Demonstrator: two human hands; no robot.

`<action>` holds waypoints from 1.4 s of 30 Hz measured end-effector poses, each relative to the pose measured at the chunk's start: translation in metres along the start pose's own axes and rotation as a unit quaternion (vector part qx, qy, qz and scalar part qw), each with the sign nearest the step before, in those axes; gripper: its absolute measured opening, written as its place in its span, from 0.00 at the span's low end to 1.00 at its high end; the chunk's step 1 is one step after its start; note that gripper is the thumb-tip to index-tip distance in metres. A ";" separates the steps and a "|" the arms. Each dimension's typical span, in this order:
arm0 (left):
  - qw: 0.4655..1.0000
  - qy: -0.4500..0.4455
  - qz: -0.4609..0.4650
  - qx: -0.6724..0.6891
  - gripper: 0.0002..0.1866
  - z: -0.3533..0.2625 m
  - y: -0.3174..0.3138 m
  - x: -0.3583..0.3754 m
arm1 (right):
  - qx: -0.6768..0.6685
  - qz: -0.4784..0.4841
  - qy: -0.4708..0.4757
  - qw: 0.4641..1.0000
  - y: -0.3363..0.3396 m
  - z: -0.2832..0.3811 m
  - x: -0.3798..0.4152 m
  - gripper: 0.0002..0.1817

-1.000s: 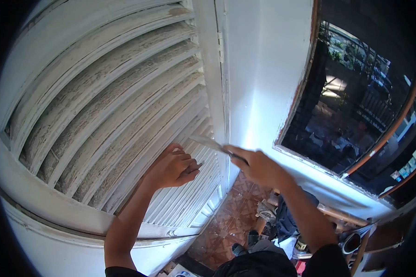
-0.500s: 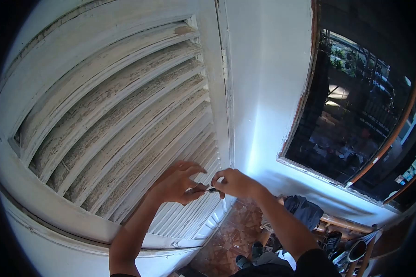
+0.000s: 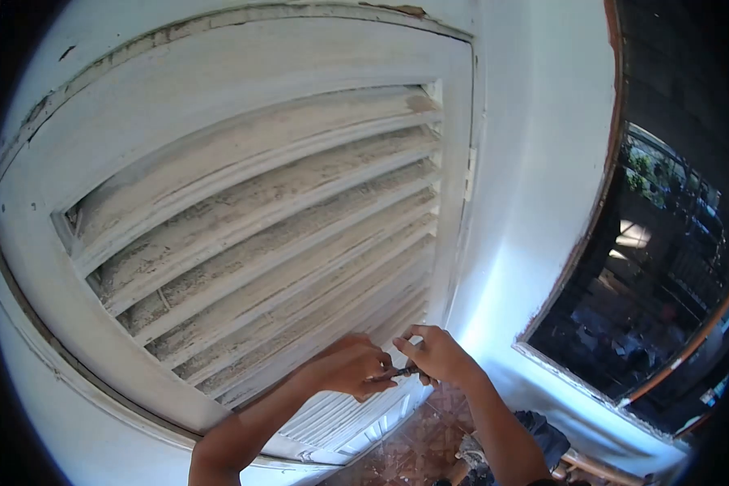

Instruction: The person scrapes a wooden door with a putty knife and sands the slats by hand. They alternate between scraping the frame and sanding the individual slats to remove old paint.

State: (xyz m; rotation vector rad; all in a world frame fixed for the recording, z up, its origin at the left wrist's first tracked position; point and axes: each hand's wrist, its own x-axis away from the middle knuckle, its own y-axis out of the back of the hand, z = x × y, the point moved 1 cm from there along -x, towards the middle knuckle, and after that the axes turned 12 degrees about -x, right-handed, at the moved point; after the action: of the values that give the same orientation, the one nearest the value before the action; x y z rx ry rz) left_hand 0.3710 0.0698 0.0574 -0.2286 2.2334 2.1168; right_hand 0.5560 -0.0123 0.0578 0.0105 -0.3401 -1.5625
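My left hand (image 3: 350, 366) and my right hand (image 3: 439, 356) meet in front of the lower part of a white louvered door (image 3: 243, 44). Between their fingertips is a small, thin dark object (image 3: 405, 372), too small to name. Both hands are closed on it, one at each end. Dust and dirt coat the wide slats (image 3: 292, 182) of the door just above and behind my hands.
Right of the door runs a white wall (image 3: 535, 162) with a dark glass window (image 3: 648, 267) in a worn frame. Below are reddish patterned floor tiles (image 3: 417, 437), a dark cloth or bag (image 3: 545, 437) and a wooden bar (image 3: 595, 468).
The view has turned up and to the left, so more of the door's top shows. My left fingers, spread before, are now curled in around the small object. Both hands remain close together.
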 end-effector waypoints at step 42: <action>0.867 0.016 -0.033 0.496 0.24 0.008 -0.017 0.004 | -0.579 -0.166 0.137 0.786 -0.072 -0.081 0.045 0.09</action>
State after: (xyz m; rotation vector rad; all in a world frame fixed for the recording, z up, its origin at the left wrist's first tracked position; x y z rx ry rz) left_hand 0.3695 0.0770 0.0398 -0.2569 2.9023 0.7014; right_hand 0.5025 -0.0747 -0.0256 -0.6874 0.9433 -1.8601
